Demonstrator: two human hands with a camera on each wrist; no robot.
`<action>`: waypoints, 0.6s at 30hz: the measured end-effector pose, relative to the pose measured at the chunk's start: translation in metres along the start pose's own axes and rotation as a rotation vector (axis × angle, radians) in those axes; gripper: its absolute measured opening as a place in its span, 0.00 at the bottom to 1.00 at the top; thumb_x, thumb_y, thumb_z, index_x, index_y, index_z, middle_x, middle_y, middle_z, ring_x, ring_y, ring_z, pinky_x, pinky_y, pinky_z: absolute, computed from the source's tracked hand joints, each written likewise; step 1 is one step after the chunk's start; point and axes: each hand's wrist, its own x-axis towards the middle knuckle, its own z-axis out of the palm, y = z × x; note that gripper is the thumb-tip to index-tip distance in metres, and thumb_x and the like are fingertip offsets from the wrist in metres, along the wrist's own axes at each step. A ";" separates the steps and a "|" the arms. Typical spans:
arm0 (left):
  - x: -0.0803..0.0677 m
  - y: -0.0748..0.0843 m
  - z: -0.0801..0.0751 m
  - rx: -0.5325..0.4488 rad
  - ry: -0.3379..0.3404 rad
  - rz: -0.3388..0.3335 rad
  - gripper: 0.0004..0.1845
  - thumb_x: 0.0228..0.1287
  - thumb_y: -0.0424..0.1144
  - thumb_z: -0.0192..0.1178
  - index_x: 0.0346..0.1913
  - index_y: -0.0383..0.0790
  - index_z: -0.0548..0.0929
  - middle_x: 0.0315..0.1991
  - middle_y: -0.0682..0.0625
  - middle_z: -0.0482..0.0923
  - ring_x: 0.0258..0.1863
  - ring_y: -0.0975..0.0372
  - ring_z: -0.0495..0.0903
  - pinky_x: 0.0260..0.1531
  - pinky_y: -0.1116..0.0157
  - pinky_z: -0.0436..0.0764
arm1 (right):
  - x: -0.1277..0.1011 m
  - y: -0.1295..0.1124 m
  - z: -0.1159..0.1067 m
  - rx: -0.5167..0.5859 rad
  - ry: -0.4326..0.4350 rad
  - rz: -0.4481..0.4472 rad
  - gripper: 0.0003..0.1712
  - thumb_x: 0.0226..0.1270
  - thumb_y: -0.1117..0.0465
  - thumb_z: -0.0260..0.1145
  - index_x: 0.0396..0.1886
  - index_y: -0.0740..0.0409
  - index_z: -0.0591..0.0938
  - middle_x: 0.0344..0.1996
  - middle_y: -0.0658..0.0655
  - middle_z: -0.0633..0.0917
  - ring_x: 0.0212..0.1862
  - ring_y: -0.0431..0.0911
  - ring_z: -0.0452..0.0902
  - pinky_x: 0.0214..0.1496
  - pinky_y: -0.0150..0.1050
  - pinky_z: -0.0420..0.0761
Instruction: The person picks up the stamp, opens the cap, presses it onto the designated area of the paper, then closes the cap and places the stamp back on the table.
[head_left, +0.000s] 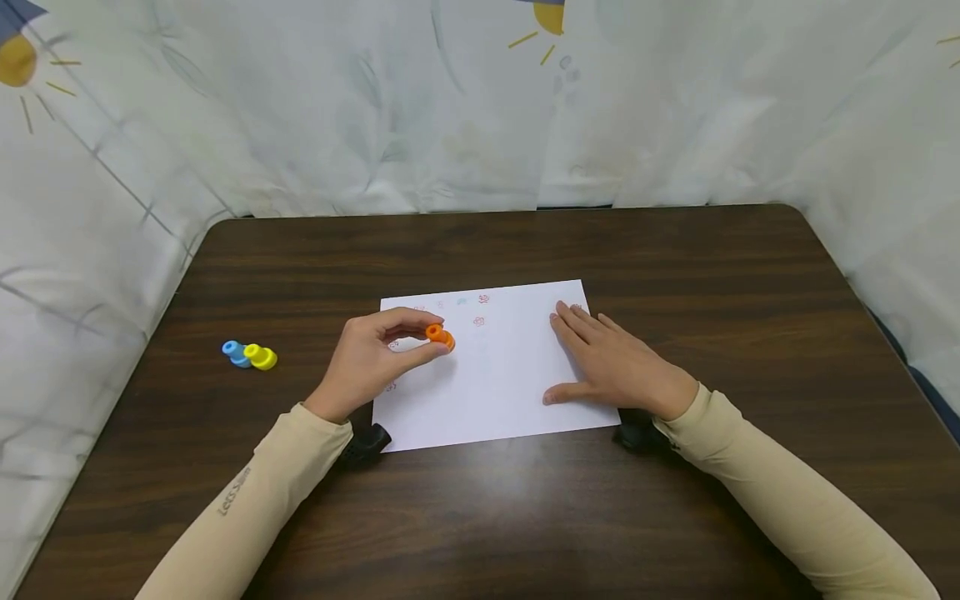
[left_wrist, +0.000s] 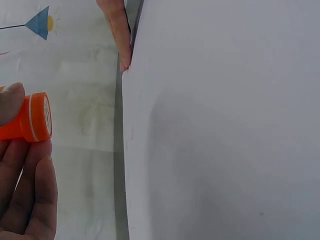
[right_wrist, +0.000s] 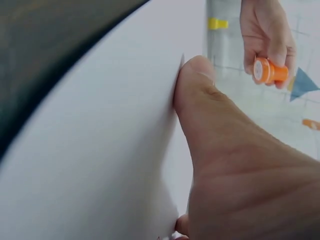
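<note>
Between thumb and fingers, my left hand [head_left: 363, 362] pinches an orange toy stamp [head_left: 441, 335] above the left half of a white paper sheet [head_left: 487, 392]. The left wrist view shows the stamp's round face [left_wrist: 48, 117], pale with a faint pattern, clear of the paper. My right hand [head_left: 618, 367] rests on the sheet's right side, fingers straight and thumb spread. Small printed marks run along the top and left of the sheet, among them a red one [head_left: 479, 321]. Part of the left-edge row is hidden behind my left hand.
A blue stamp [head_left: 236, 353] and a yellow stamp [head_left: 260, 357] stand together on the dark wooden table [head_left: 495, 517], left of the sheet. White patterned curtains [head_left: 465, 125] hang behind the table and at both sides. Black wrist devices [head_left: 366, 445] sit under both wrists.
</note>
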 end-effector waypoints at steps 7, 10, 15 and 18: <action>0.005 0.008 0.009 -0.049 -0.004 0.025 0.17 0.55 0.39 0.79 0.49 0.42 0.90 0.46 0.51 0.91 0.45 0.66 0.88 0.56 0.66 0.88 | 0.000 -0.001 0.001 -0.003 -0.016 0.025 0.67 0.59 0.24 0.67 0.84 0.61 0.53 0.85 0.62 0.51 0.85 0.60 0.48 0.84 0.67 0.54; 0.006 0.011 0.012 -0.077 0.000 0.021 0.17 0.56 0.38 0.79 0.49 0.43 0.90 0.47 0.51 0.91 0.45 0.66 0.88 0.57 0.65 0.87 | -0.001 -0.001 0.001 -0.003 -0.013 0.029 0.67 0.59 0.24 0.67 0.84 0.61 0.53 0.85 0.62 0.51 0.85 0.60 0.48 0.84 0.68 0.53; 0.006 0.013 0.014 -0.093 0.002 -0.005 0.18 0.56 0.38 0.79 0.50 0.43 0.90 0.48 0.50 0.90 0.45 0.65 0.88 0.59 0.55 0.87 | -0.001 -0.001 0.001 -0.012 -0.006 0.026 0.67 0.60 0.24 0.66 0.84 0.61 0.53 0.85 0.62 0.51 0.85 0.60 0.48 0.83 0.70 0.52; 0.006 0.012 0.015 -0.102 0.001 -0.009 0.18 0.56 0.38 0.79 0.50 0.42 0.90 0.48 0.50 0.90 0.45 0.64 0.88 0.58 0.50 0.87 | -0.001 -0.001 0.002 -0.015 -0.004 0.026 0.67 0.60 0.23 0.66 0.84 0.60 0.53 0.85 0.62 0.51 0.85 0.60 0.49 0.83 0.70 0.52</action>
